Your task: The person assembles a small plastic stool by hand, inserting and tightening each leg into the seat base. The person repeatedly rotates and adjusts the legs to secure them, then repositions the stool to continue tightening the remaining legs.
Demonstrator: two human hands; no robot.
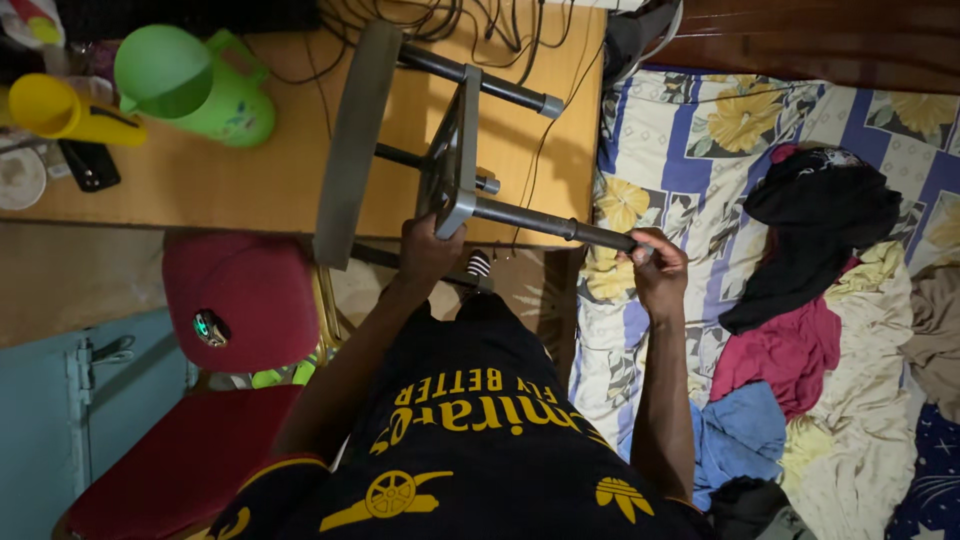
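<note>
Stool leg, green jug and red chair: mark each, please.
stool leg [540, 220], head view, mid-tube beside the right hand [660, 275].
green jug [200, 85], head view, body.
red chair [250, 290], head view, padded backrest.

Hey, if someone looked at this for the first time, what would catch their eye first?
Likely the grey stool tipped on its side in the middle, the left hand at its metal frame and the right hand gripping one leg. Next, the bright green jug on the wooden table at upper left, and the clothes heaped on the flowered bedsheet at right.
</note>
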